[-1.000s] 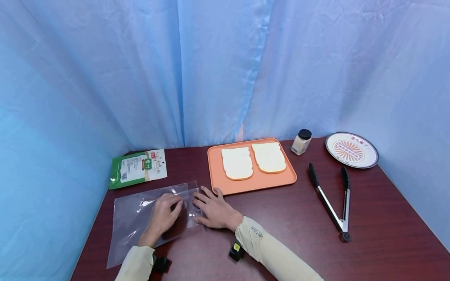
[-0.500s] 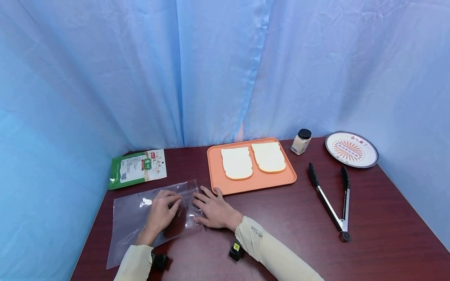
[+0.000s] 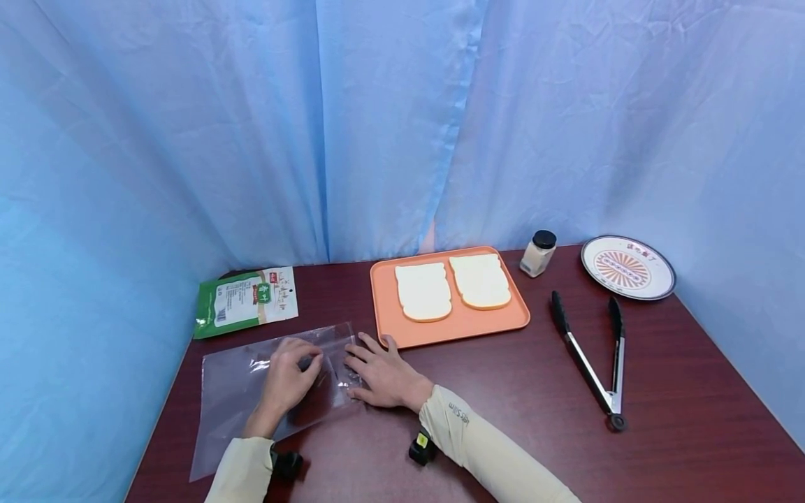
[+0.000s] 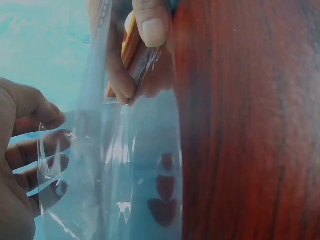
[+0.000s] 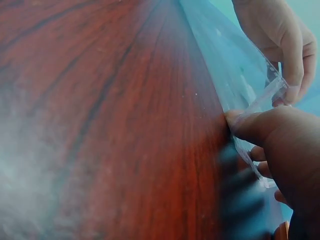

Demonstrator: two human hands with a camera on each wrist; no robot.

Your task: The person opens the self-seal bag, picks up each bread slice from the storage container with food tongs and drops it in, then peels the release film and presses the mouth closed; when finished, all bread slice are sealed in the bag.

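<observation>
A large clear plastic bag [image 3: 229,391] lies flat on the dark red table's left side. My left hand [image 3: 286,377] is over its middle, thumb and forefinger pinching the top film; in the left wrist view this film [image 4: 90,175] stands raised in a fold beside the hand [image 4: 25,145]. My right hand [image 3: 386,374] rests with spread fingers on the bag's right end, near the tray corner. From the right wrist view, the thumb of the right hand [image 5: 295,145] lies on the bag's edge [image 5: 260,102], and the left hand [image 5: 290,55] pinches film just beyond.
Behind the hands, an orange tray [image 3: 393,337] bears two bread slices. A green-and-white pouch [image 3: 248,302] lies at back left. To the right are a black-lidded jar [image 3: 539,253], a patterned plate [image 3: 625,269] and open tongs [image 3: 591,370]. Blue curtains [image 3: 390,126] enclose the table.
My left hand has shifted slightly to the left, its fingers drawn closer together on the film. The right hand stays in place on the bag's end.
</observation>
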